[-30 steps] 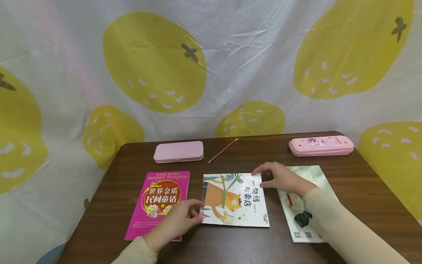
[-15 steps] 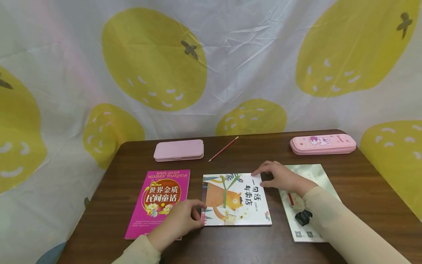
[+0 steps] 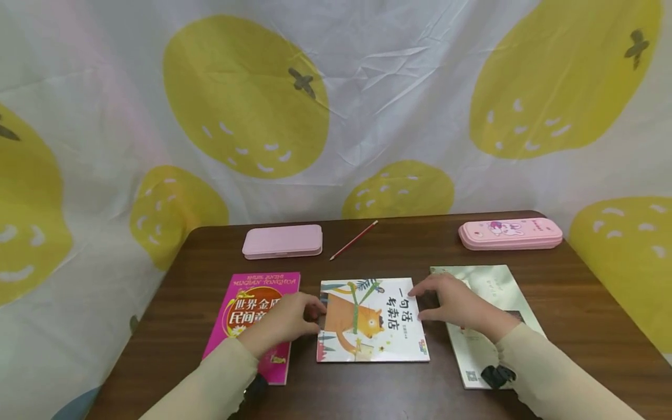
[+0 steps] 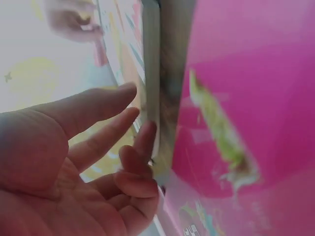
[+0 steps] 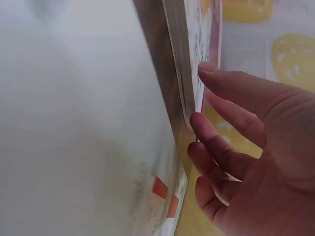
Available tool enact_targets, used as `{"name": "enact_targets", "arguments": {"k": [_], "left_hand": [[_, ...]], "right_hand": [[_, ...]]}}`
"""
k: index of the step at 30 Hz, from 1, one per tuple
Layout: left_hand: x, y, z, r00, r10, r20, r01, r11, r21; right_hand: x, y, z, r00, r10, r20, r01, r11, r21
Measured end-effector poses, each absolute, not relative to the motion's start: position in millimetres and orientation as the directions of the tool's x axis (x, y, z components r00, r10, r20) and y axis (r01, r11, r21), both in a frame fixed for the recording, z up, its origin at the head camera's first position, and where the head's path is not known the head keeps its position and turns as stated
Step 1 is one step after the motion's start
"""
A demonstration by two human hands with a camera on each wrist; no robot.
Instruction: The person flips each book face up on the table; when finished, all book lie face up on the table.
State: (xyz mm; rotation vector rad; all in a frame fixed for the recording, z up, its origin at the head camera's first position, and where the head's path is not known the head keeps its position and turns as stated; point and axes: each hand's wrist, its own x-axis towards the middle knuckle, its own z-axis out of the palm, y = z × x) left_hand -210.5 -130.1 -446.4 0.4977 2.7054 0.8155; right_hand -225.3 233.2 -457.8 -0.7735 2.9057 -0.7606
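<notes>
A white picture book [image 3: 367, 321] with an orange animal on its cover lies flat in the middle of the table. At its left edge is my left hand [image 3: 291, 318], loosely bent, thumb and fingertips close to the spine. My right hand [image 3: 457, 303] is at the upper right edge, index finger by the corner and thumb lower down. In the wrist views the fingers [image 4: 140, 147] of the left hand and the fingers [image 5: 211, 132] of the right are relaxed beside the book's sides; whether they touch it I cannot tell. Neither hand holds anything.
A magenta book [image 3: 223, 335] lies under the left forearm, a pale green book [image 3: 493, 283] under the right. Behind them are a plain pink case [image 3: 282, 241], a red pencil [image 3: 354, 239] and a pink bunny-printed pencil case [image 3: 510, 234]. A fruit-patterned curtain [image 3: 367, 116] hangs behind the table [image 3: 409, 245].
My left hand has moved up along the book's left edge from its near corner. The right hand has shifted slightly down along the right edge. The picture book stays nearly in place.
</notes>
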Motion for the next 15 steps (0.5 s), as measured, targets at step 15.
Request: {"name": "enact_targets", "arguments": {"k": [15], "left_hand": [[-264,-122,-453,-0.936,0.352,-0.015,0.289,0.791,0.54]], "right_hand": [[-181,221,-461,-0.888,-0.451,0.084,-0.437,0.776,-0.454]]}}
